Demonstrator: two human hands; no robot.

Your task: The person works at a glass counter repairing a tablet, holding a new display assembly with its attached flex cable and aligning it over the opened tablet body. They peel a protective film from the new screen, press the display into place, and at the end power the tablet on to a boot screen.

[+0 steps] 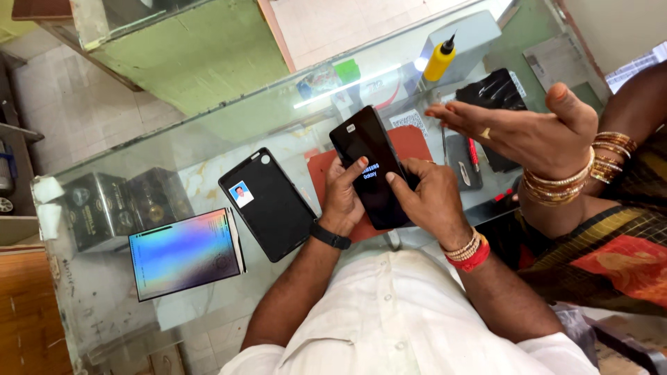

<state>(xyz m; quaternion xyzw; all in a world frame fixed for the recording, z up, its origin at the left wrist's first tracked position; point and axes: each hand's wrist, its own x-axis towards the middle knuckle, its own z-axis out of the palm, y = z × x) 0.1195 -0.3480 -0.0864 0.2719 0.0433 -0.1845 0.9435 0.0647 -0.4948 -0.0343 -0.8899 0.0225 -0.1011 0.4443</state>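
A black smartphone with a lit start-up screen is held over the glass counter in both hands. My left hand grips its left edge, thumb on the screen. My right hand holds the right edge, thumb pressing the glass. A black phone case with a small photo card tucked inside lies just left of the phone. Under the phone sits a red mat.
Another person's hand with gold bangles reaches in from the right above the counter. A yellow squeeze bottle and black tool pouch lie at the back. An iridescent flat box rests at the front left.
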